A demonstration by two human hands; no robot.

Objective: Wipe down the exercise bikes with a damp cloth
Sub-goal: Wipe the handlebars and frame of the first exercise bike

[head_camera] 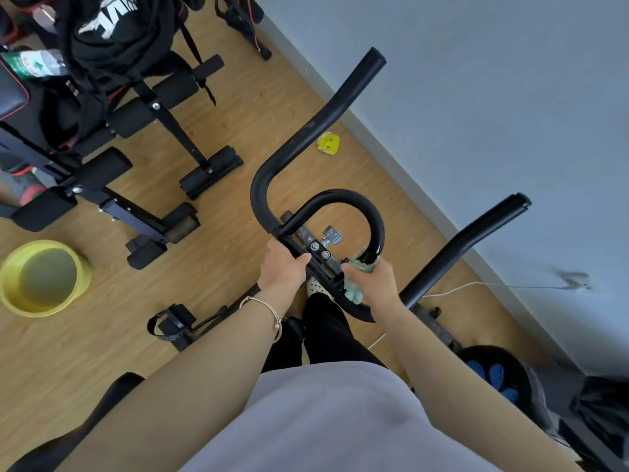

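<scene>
One exercise bike [308, 136] is filling the middle of the view, its black handlebars reaching toward the wall, with a central loop [376, 223] curving between the two long horns. Well apart on the wooden floor, a yellow basin [44, 277] is sitting to the left. The left hand [282, 267] is curling round the crossbar beside the stem clamp, seemingly steadying the bike. The right hand [372, 282] is gripping a green cloth [354, 292], pressing it round the loop's lower end. Wiping of the loop appears to be under way. The next move is probably calling for sliding the cloth up round the curve, then along the horns.
</scene>
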